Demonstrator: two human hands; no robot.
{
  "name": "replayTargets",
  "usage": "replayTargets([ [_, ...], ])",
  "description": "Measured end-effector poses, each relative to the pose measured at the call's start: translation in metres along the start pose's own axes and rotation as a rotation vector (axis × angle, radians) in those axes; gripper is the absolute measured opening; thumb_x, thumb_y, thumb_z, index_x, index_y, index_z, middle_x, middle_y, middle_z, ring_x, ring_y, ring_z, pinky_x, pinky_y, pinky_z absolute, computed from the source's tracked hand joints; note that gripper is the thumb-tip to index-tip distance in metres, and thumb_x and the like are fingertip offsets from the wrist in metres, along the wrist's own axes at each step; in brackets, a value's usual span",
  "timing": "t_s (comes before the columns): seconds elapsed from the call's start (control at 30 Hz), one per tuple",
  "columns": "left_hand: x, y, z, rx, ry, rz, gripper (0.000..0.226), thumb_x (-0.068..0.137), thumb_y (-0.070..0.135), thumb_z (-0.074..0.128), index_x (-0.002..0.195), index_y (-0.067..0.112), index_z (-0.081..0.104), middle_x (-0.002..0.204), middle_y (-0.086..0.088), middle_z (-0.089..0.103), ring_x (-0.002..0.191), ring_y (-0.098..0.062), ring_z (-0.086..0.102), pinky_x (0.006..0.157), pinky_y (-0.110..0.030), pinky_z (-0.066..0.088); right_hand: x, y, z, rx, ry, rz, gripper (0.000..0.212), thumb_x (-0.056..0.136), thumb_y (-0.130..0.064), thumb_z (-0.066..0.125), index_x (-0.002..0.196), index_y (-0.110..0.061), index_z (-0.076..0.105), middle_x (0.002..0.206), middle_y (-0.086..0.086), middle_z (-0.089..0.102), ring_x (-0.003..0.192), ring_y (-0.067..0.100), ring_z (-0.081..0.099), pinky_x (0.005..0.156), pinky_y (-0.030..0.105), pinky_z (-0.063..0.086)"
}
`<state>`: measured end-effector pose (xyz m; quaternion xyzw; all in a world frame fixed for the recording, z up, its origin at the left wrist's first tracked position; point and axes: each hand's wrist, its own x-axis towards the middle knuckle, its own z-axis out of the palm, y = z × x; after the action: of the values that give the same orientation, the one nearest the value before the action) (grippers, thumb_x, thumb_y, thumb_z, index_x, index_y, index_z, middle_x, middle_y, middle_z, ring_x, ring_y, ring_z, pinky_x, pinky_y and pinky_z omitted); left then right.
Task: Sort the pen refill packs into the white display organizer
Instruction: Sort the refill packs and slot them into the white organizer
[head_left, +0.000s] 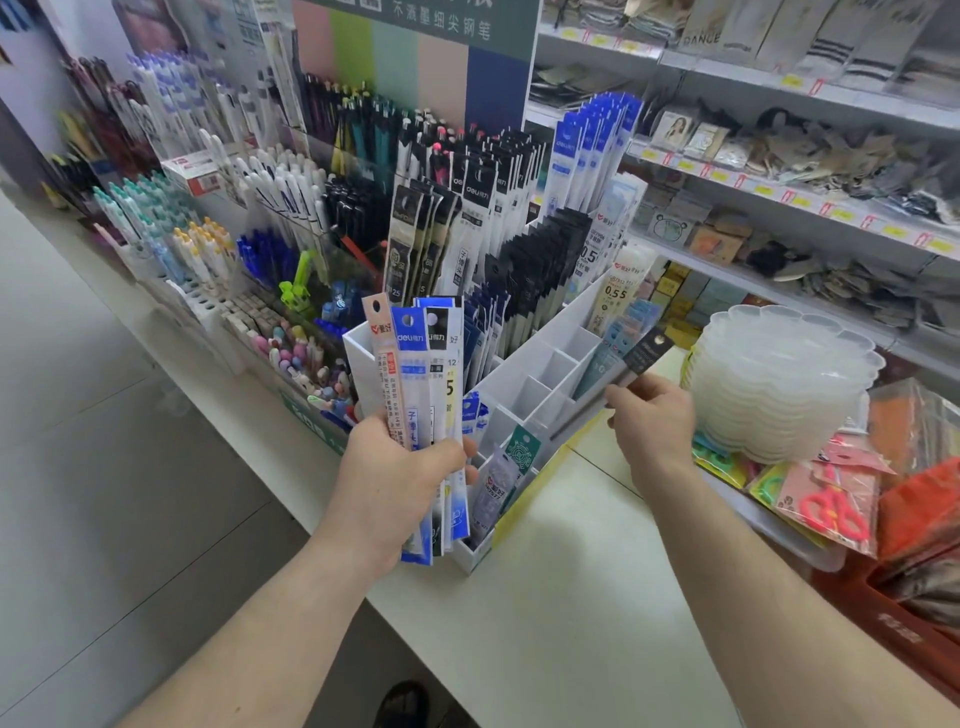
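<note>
The left hand (400, 467) is wrapped around a fan of refill packs (421, 395), held upright in front of the white organizer (524, 384). The hand covers the middle of the packs, and how many there are is hard to count because they overlap. The right hand (652, 415) pinches one dark pack (631, 364) by its lower part, tilted over the slots on the organizer's right side; its bottom end is blurry. It is hard to tell if the pack touches the organizer. The organizer sits on the white counter (561, 597), and its near left corner is hidden behind the fan. A stack of clear trays (779, 384) stands just to the right. A dark shoe (402, 704) is cut off at the bottom edge.
</note>
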<state>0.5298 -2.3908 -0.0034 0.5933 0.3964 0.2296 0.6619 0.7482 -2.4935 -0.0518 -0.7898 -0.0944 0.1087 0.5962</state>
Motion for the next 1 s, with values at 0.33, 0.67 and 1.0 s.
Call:
replayTargets([
  [0.33, 0.001, -0.002, 0.009, 0.037, -0.038, 0.02, 0.029, 0.085, -0.005, 0.064, 0.105, 0.017, 0.065, 0.086, -0.009, 0.074, 0.074, -0.023, 0.074, 0.069, -0.041, 0.061, -0.013, 0.035, 0.023, -0.183, -0.289, 0.135, 0.019, 0.086, -0.006, 0.063, 0.072, -0.017, 0.07, 0.069, 0.003, 0.065, 0.058, 0.017, 0.055, 0.05, 0.021, 0.042],
  [0.67, -0.002, -0.002, 0.029, 0.039, -0.153, -0.014, 0.032, 0.084, -0.006, 0.066, 0.112, 0.01, 0.062, 0.084, -0.005, 0.076, 0.08, -0.023, 0.075, 0.079, -0.044, 0.061, -0.024, 0.026, 0.0, -0.162, -0.187, 0.27, 0.027, 0.088, -0.014, 0.066, 0.114, -0.013, 0.065, 0.095, 0.004, 0.064, 0.072, 0.019, 0.058, 0.062, 0.03, 0.046],
  [1.0, 0.0, -0.012, 0.077, 0.017, -0.477, -0.167, 0.036, 0.086, -0.004, 0.069, 0.116, 0.015, 0.063, 0.096, -0.005, 0.078, 0.09, -0.023, 0.075, 0.088, -0.05, 0.057, -0.094, -0.043, -0.044, 0.009, -0.087, -0.074, 0.014, 0.08, -0.025, 0.077, 0.08, -0.021, 0.064, 0.066, 0.002, 0.055, 0.06, 0.012, 0.053, 0.059, 0.031, 0.048],
])
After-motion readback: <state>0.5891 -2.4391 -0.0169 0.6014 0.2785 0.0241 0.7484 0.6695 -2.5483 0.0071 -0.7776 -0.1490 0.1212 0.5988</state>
